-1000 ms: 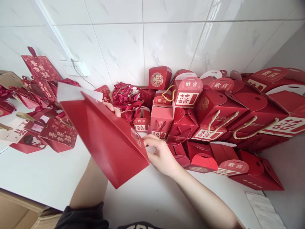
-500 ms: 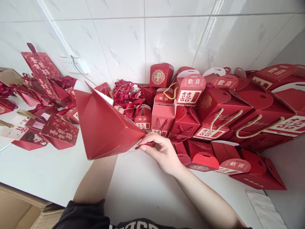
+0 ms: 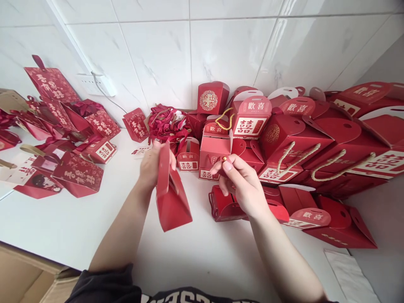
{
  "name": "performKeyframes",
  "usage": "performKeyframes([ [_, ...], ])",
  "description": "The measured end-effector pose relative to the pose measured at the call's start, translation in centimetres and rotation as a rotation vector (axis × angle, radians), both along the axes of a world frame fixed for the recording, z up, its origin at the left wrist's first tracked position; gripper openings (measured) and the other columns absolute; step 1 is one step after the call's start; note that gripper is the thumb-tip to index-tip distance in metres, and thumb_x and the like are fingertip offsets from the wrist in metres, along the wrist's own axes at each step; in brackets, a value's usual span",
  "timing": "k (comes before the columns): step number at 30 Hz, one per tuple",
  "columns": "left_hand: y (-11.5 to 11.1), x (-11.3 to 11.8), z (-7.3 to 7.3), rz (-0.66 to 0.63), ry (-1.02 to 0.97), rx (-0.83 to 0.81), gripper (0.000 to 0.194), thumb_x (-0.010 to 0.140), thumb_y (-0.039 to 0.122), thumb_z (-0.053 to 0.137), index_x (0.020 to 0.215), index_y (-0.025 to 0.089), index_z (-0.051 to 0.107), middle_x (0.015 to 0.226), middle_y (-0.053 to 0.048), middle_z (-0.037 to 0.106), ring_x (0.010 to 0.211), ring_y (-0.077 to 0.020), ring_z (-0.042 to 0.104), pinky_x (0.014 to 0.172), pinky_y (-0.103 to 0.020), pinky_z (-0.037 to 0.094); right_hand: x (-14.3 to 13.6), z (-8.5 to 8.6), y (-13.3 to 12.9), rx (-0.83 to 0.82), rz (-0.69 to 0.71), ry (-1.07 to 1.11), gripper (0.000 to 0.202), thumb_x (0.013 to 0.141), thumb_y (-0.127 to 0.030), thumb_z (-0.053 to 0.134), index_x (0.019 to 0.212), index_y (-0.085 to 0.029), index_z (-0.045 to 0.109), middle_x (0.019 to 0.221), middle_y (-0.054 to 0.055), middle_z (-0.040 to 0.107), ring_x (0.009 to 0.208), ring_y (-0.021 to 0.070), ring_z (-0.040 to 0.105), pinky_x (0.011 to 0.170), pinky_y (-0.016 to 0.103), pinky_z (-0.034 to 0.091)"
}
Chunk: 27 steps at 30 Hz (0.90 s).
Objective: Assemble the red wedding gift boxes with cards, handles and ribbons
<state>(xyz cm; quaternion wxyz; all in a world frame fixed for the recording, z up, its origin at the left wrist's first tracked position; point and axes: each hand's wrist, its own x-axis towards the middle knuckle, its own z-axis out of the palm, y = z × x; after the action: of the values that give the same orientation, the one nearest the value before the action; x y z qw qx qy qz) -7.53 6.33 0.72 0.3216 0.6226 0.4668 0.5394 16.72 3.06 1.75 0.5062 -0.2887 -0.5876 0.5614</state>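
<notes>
My left hand [image 3: 150, 166] grips box [image 3: 173, 204] by top, over table [image 3: 176, 261], left of centre; my right [image 3: 249, 189] pinches gold bead [image 3: 224, 158]. Box seems light, stiff, creasable: best held at folded top.

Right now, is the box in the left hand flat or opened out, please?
Opened out: the red box in the left hand shows angled sides, with depth between them.

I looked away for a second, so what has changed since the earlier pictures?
The held red box, still in the left hand, has turned and shifted rightward. The right hand has let go of it and moved right, pinching a small gold-tipped piece. The stacked boxes on the right stayed put.
</notes>
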Motion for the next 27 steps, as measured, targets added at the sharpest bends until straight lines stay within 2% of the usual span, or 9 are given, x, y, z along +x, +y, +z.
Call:
performKeyframes([
  [2,0.6,1.2,-1.3,-0.153,0.006,-0.051,0.068,0.095,0.067,0.028,0.053,0.017,0.049,0.05,-0.003,0.054,0.046,-0.0131,0.051,0.051,-0.03,0.046,0.4,0.1,0.2,-0.028,0.034,-0.004,0.022,0.098,-0.043,0.048,0.092,-0.022,0.053,0.101,0.002,0.067,0.044,0.0049,0.049,0.043,0.022,0.04],
  [4,1.2,2.6,-2.6,-0.253,0.017,-0.088,0.072,0.092,0.072,0.024,0.047,0.02,0.043,0.044,-0.004,0.051,0.043,-0.015,0.05,0.05,-0.032,0.044,0.5,0.2,0.2,-0.023,0.072,-0.036,0.022,0.098,-0.044,0.047,0.094,-0.023,0.053,0.101,0.002,0.067,0.045,0.0056,0.05,0.045,0.022,0.043],
  [8,1.7,3.8,-3.5,-0.201,0.043,-0.056,0.05,0.094,0.058,0.046,0.074,0.016,0.065,0.076,-0.006,0.067,0.074,-0.0179,0.062,0.071,-0.031,0.049,0.4,0.1,0.1,0.103,0.076,-0.248,0.024,0.097,-0.043,0.052,0.093,-0.021,0.06,0.084,0.0,0.063,0.052,0.0086,0.051,0.058,0.025,0.047],
  [10,1.3,3.3,-2.7,-0.161,0.025,0.03,0.042,0.095,0.053,0.047,0.089,0.017,0.07,0.095,-0.007,0.068,0.089,-0.0187,0.062,0.081,-0.03,0.048,0.3,0.0,0.1,0.212,-0.006,-0.395,0.023,0.096,-0.041,0.054,0.088,-0.021,0.063,0.077,-0.001,0.06,0.059,0.0112,0.053,0.062,0.025,0.045],
  [13,0.2,2.1,-0.9,-0.289,0.081,0.048,0.039,0.095,0.049,0.049,0.103,0.019,0.072,0.099,-0.008,0.069,0.089,-0.0191,0.063,0.08,-0.031,0.05,0.0,-0.3,0.4,0.343,-0.107,-0.536,0.021,0.095,-0.036,0.056,0.083,-0.021,0.063,0.074,-0.001,0.06,0.067,0.0137,0.054,0.065,0.025,0.043],
  [16,-0.8,1.6,0.7,-0.332,0.227,-0.042,0.021,0.085,0.036,0.069,0.097,0.019,0.074,0.088,-0.006,0.071,0.079,-0.0173,0.065,0.072,-0.028,0.052,-0.2,-0.6,0.7,0.382,-0.094,-0.565,0.02,0.096,-0.034,0.055,0.084,-0.021,0.063,0.076,0.0,0.063,0.068,0.0143,0.055,0.066,0.025,0.043],
  [21,-1.6,2.6,1.7,-0.376,0.248,-0.063,0.019,0.078,0.028,0.076,0.096,0.02,0.076,0.087,-0.006,0.073,0.075,-0.0171,0.068,0.067,-0.027,0.056,-0.5,-0.8,0.8,0.434,-0.079,-0.584,0.016,0.097,-0.03,0.054,0.088,-0.021,0.065,0.084,0.003,0.068,0.073,0.0166,0.061,0.069,0.027,0.046],
  [24,-1.0,2.4,2.4,-0.312,0.23,-0.061,0.014,0.077,0.026,0.077,0.087,0.018,0.077,0.079,-0.006,0.074,0.066,-0.0176,0.07,0.059,-0.027,0.058,-0.3,-0.7,0.9,0.432,-0.142,-0.552,0.012,0.096,-0.029,0.055,0.098,-0.022,0.065,0.091,0.004,0.068,0.077,0.0165,0.062,0.069,0.027,0.048],
  [27,1.9,0.5,3.6,-0.11,0.147,0.032,0.016,0.074,0.024,0.079,0.088,0.016,0.076,0.074,-0.004,0.074,0.064,-0.0161,0.07,0.06,-0.027,0.059,0.3,-0.5,1.1,0.406,-0.246,-0.504,0.018,0.095,-0.03,0.056,0.111,-0.023,0.061,0.11,0.006,0.064,0.078,0.015,0.062,0.063,0.025,0.049],
])
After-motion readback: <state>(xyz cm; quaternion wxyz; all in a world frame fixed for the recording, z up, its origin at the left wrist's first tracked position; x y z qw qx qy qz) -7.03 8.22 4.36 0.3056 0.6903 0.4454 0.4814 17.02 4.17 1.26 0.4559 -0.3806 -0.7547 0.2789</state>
